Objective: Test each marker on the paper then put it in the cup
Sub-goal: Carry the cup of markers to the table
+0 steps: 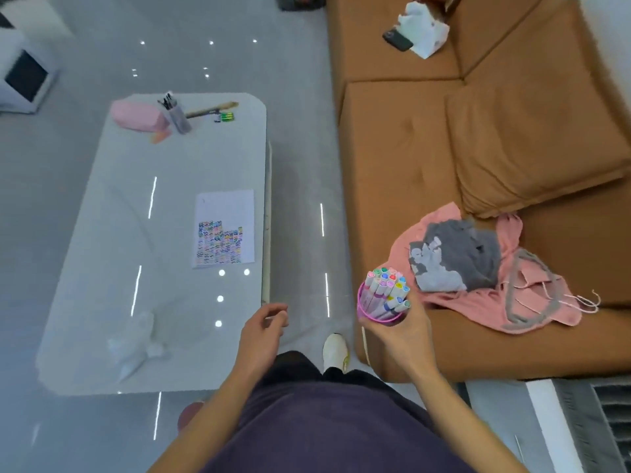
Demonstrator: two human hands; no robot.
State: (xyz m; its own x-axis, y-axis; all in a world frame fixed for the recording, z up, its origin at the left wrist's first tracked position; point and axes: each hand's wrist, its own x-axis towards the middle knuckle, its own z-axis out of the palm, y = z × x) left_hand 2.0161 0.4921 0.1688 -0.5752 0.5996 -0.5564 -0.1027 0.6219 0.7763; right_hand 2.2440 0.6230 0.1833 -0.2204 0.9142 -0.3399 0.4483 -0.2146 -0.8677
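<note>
One wide-angle camera, worn on the person's head, looks forward and steeply down from well above the white table (102, 285). The wearer's dark-clothed torso fills the bottom edge. Nearest the lens are the left hand (264, 322) and the right hand (406, 336), which grips the pink cup (361, 303). The table runs away at left and the brown sofa (392, 158) at right, their straight edges bowed toward the frame's corners.
</note>
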